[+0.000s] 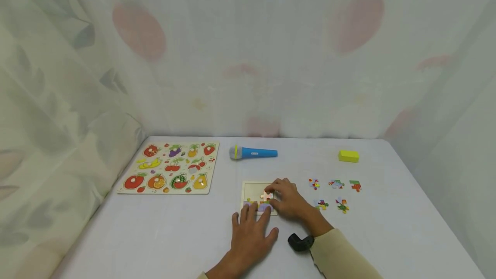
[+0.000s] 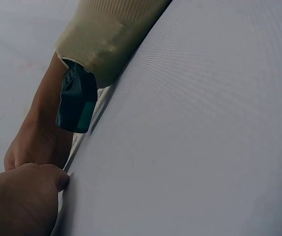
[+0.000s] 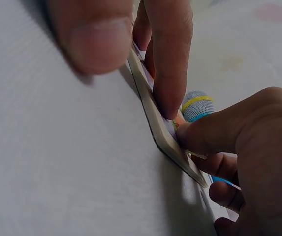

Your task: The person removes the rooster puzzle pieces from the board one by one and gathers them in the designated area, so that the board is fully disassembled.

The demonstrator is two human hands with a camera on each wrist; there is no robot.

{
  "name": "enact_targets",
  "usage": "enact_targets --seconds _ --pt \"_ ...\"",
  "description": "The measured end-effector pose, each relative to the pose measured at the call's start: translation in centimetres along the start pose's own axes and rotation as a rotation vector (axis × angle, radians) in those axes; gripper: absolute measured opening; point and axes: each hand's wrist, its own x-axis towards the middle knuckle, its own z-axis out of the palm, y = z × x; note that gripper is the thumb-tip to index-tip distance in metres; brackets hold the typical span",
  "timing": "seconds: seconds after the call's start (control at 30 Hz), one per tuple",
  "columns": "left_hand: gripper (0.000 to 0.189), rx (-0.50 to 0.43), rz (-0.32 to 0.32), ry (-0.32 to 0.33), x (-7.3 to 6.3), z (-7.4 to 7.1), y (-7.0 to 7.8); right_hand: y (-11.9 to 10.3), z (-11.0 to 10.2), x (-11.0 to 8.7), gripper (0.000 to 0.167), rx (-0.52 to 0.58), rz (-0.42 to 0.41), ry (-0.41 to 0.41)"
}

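A small wooden puzzle tray (image 1: pixel 252 187) lies flat at the middle of the table, its near row filled with purple and green jigsaw pieces. My left hand (image 1: pixel 249 237) has its fingers spread and straight, with fingertips resting on that near row. Thumb and index finger of my right hand (image 1: pixel 289 201) pinch a pale pink jigsaw piece (image 1: pixel 265 196) inside the tray, at its right side. From the right wrist, the tray edge (image 3: pixel 153 118) shows between both hands, and the piece is mostly hidden behind the right thumb (image 3: pixel 197 136).
Several loose jigsaw pieces (image 1: pixel 342 205) lie right of the tray. Behind them stands a yellow block (image 1: pixel 348 156). A blue toy microphone (image 1: pixel 258 153) lies beyond the tray, and a fruit peg puzzle board (image 1: pixel 159 191) is at the left. Curtains (image 1: pixel 248 98) surround the table.
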Motion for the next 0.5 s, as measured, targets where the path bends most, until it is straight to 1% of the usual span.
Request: enact_targets --seconds 0.3,0.5 --pt "0.058 0.011 -0.002 0.003 0.02 0.05 0.00 -0.24 -0.27 0.01 0.031 -0.007 0.017 -0.027" --pt "0.058 0.020 0.000 0.012 0.01 0.17 0.01 -0.46 -0.50 -0.12 0.033 -0.011 -0.004 -0.007"
